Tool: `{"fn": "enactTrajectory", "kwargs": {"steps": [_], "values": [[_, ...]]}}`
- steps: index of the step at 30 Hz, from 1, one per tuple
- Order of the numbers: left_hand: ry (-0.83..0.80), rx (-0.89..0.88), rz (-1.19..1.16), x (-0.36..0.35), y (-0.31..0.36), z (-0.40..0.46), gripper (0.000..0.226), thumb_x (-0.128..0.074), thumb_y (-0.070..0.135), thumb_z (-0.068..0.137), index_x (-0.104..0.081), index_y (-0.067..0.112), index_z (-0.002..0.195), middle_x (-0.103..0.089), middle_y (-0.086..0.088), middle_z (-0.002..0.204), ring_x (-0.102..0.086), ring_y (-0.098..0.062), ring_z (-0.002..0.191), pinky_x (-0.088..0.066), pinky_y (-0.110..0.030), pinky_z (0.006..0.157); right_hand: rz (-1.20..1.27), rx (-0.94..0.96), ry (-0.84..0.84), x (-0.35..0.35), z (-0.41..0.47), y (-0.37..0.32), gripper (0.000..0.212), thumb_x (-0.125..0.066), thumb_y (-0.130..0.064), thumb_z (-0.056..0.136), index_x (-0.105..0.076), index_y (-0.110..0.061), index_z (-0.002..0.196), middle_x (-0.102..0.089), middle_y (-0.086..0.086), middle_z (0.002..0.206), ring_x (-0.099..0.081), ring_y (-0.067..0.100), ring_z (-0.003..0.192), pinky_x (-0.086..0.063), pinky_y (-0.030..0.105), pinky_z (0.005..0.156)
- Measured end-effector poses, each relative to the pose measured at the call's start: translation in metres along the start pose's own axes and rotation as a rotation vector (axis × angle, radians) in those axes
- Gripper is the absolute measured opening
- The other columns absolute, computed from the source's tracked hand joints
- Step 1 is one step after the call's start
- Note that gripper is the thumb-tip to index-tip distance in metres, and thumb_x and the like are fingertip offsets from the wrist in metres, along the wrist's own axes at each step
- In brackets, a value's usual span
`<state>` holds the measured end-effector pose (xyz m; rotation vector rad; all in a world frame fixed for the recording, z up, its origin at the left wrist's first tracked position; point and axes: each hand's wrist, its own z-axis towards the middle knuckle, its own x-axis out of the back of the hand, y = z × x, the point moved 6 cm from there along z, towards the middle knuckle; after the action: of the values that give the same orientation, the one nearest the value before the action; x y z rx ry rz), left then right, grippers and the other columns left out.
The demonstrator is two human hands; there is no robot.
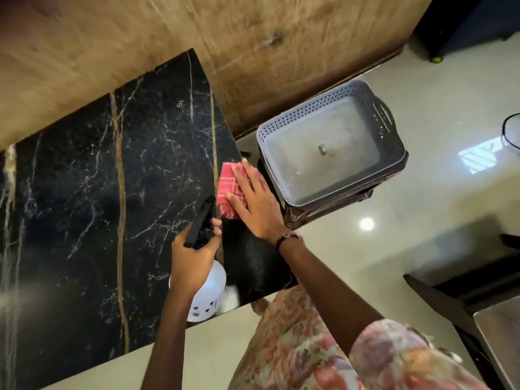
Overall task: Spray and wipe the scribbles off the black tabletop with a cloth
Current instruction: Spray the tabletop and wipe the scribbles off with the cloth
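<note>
Cloth (228,190) comes first: a small red checked rag, folded into a pad, lies flat on the black tabletop (84,178) close to its far side edge. The right hand (254,205) rests on top of it with fingers straight and spread, palm pressing down, so nothing is pinched; the rag shows only beyond the fingertips and beside the thumb. Wiping looks to be the step in hand. I can make out no scribbles on the stone around the rag, though the picture is soft and the pale veins could hide faint marks, so I cannot say how much is left to clean.

Just beside that pressing hand, toward the person, the left hand (194,257) is wrapped round the neck of a spray bottle (208,294), fingers curled under its black trigger head. The bottle's body is round, white, smooth plastic and hangs below the fist, over the tabletop's near edge.

My guess for the next move: steady downward pressure and sweeping strokes of the rag away from the edge, taking care it does not slide off the side; the bottle should come forward again only if marks turn up elsewhere.

The tabletop is glossy black stone, veined white with thin gold lines, hard and slick, so a damp rag should glide. Beyond the cloth hand, off the tabletop's end, a grey perforated plastic basket (281,128) sits on a dark stool (298,212), over a shiny pale tiled floor (422,192).
</note>
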<state>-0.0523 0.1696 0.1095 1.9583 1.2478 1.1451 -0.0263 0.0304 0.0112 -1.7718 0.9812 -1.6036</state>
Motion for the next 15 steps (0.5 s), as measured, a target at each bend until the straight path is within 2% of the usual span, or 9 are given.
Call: {"fn": "enactTrajectory", "kwargs": {"steps": [3, 6, 9, 11, 15], "values": [[0.031, -0.025, 0.038, -0.006, 0.014, 0.018, 0.02, -0.051, -0.011, 0.085, -0.065, -0.001, 0.097, -0.058, 0.008, 0.057, -0.05, 0.0, 0.042, -0.04, -0.009, 0.049, 0.057, 0.0, -0.038, 0.004, 0.034, 0.0, 0.074, -0.042, -0.051, 0.095, -0.009, -0.02, 0.153, -0.001, 0.005, 0.162, -0.012, 0.028, 0.147, -0.024, 0.048, 0.117], [0.031, -0.037, 0.1, -0.01, 0.024, 0.033, 0.022, -0.053, -0.008, 0.084, -0.066, 0.009, 0.09, -0.057, 0.01, 0.053, -0.049, -0.002, 0.044, -0.041, -0.022, 0.054, 0.052, 0.021, -0.039, 0.002, 0.015, 0.002, 0.087, -0.039, -0.065, 0.088, -0.003, -0.021, 0.153, 0.005, 0.004, 0.162, -0.012, 0.028, 0.147, -0.03, 0.053, 0.113], [0.041, -0.025, 0.114, -0.015, 0.031, 0.048, 0.024, -0.052, -0.01, 0.083, -0.066, 0.009, 0.089, -0.059, 0.009, 0.057, -0.045, -0.004, 0.041, -0.04, -0.018, 0.046, 0.055, 0.03, -0.041, -0.002, -0.025, 0.011, 0.098, -0.045, -0.073, 0.081, -0.005, -0.021, 0.153, 0.005, 0.002, 0.162, -0.013, 0.024, 0.147, -0.031, 0.05, 0.113], [0.049, -0.033, 0.14, -0.018, 0.036, 0.057, 0.023, -0.051, -0.01, 0.083, -0.066, 0.005, 0.091, -0.06, 0.004, 0.064, -0.043, -0.005, 0.041, -0.038, -0.021, 0.045, 0.062, 0.032, -0.027, -0.001, -0.036, 0.014, 0.101, -0.051, -0.074, 0.079, -0.008, -0.019, 0.153, 0.002, 0.002, 0.162, -0.016, 0.021, 0.147, -0.036, 0.048, 0.11], [0.071, -0.027, 0.134, -0.021, 0.047, 0.075, 0.023, -0.052, -0.009, 0.084, -0.066, 0.005, 0.094, -0.057, 0.009, 0.059, -0.049, -0.001, 0.045, -0.04, -0.014, 0.048, 0.19, 0.01, -0.01, 0.002, -0.008, 0.014, 0.099, -0.058, -0.065, 0.081, -0.008, -0.018, 0.153, 0.0, 0.0, 0.162, -0.027, 0.02, 0.142, -0.047, 0.044, 0.1]]}}
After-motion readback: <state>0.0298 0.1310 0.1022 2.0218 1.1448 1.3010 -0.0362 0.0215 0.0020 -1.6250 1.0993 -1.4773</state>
